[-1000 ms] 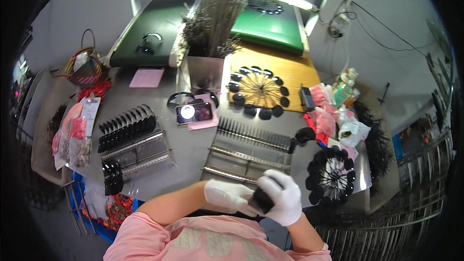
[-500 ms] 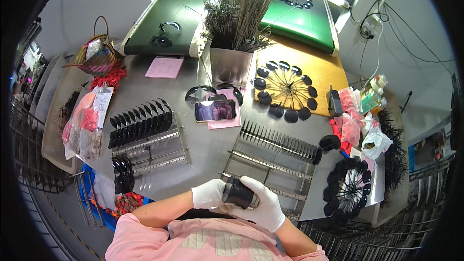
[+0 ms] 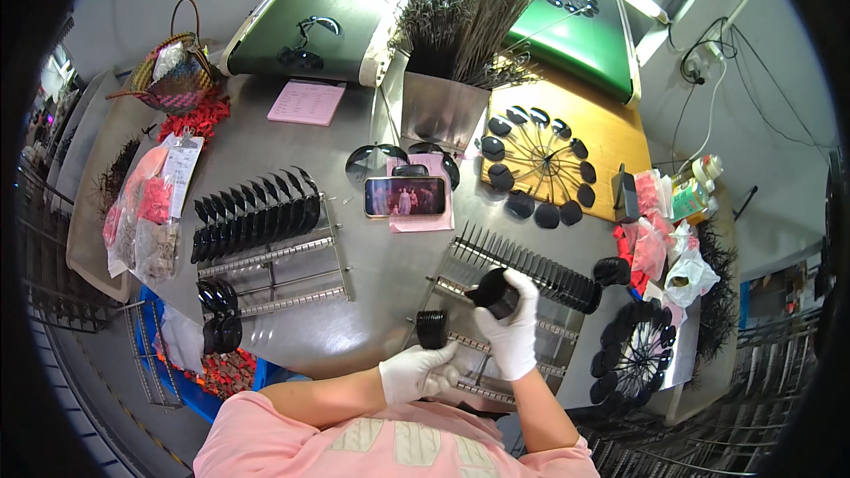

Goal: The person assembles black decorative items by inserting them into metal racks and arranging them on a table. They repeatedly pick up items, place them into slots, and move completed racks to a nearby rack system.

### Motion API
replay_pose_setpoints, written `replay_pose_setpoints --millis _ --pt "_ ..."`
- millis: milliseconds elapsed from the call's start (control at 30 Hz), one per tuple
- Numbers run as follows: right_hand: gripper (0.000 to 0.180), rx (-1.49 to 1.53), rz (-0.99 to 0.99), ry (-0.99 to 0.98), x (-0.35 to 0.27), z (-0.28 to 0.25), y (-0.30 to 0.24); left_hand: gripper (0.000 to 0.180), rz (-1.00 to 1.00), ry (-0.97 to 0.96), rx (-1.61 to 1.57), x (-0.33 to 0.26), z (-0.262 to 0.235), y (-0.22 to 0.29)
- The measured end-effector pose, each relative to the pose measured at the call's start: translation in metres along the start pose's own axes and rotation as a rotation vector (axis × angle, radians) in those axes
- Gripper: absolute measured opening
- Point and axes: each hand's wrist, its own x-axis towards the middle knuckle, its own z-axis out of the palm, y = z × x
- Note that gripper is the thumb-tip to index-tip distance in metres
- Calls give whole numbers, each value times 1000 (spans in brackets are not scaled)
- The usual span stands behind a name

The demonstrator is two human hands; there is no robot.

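In my white-gloved left hand (image 3: 418, 375) is a small stack of black curved lenses (image 3: 431, 328), standing up above the thumb; the glove hides its lower edge. My right hand (image 3: 511, 329), also gloved, pinches another stack of glossy black lenses (image 3: 492, 293) between thumb and fingers. Both hands are over a metal rack (image 3: 478, 343) with slotted bars. Along that rack's far side stands a row of black lenses (image 3: 531, 267). On the left, a second metal rack (image 3: 288, 290) carries black lenses (image 3: 257, 217) at its far end and several more at its left corner.
Beyond the racks a phone (image 3: 405, 196) leans on dark lenses and pink paper. Thin wires fill a metal bin (image 3: 440, 111). Rings of wired lenses lie on a yellow board (image 3: 605, 179) and at the right. A basket (image 3: 177, 80) stands far left; a blue crate (image 3: 190, 394) sits below the table edge.
The lenses held together between both hands are now in two stacks. My right hand has moved up and right with one; the left stays low with the other. The view has shifted slightly.
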Motion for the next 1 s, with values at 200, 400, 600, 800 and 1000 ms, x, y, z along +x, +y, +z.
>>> replay_pose_setpoints --millis 200,400,600,800,1000 --pt "63 -429 -394 -224 25 23 23 17 554 -42 563 -5 -26 -21" --pt "57 -634 -345 -314 35 33 1 15 653 -14 832 4 -44 -30" --pt "56 -719 -157 -257 5 -11 -4 23 530 -41 872 5 -52 -29" --pt "81 -555 -304 -59 -24 -64 18 18 580 -65 609 0 -40 -22" --pt "91 -970 -298 -276 -12 -70 -3 18 603 11 714 -7 -23 -13"
